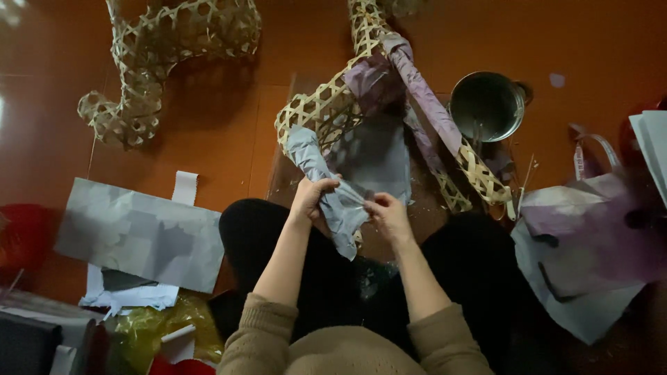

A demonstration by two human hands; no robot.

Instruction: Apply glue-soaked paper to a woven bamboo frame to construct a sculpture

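Observation:
A woven bamboo lattice frame (326,104) stands on the red-brown floor ahead of me, partly covered with grey and purple paper (417,90). A strip of grey paper (344,208) wraps its near end. My left hand (311,198) pinches this grey paper from the left. My right hand (389,214) pinches the same paper from the right, pressing it around the frame. Both sleeves are tan knit. My dark-trousered knees lie below the hands.
A second bare bamboo lattice shape (160,55) lies at the back left. A metal pot (486,105) sits at the right of the frame. Grey paper sheets (139,232) lie left; purple-stained paper (590,243) lies right. Yellow wrapping (149,330) is at lower left.

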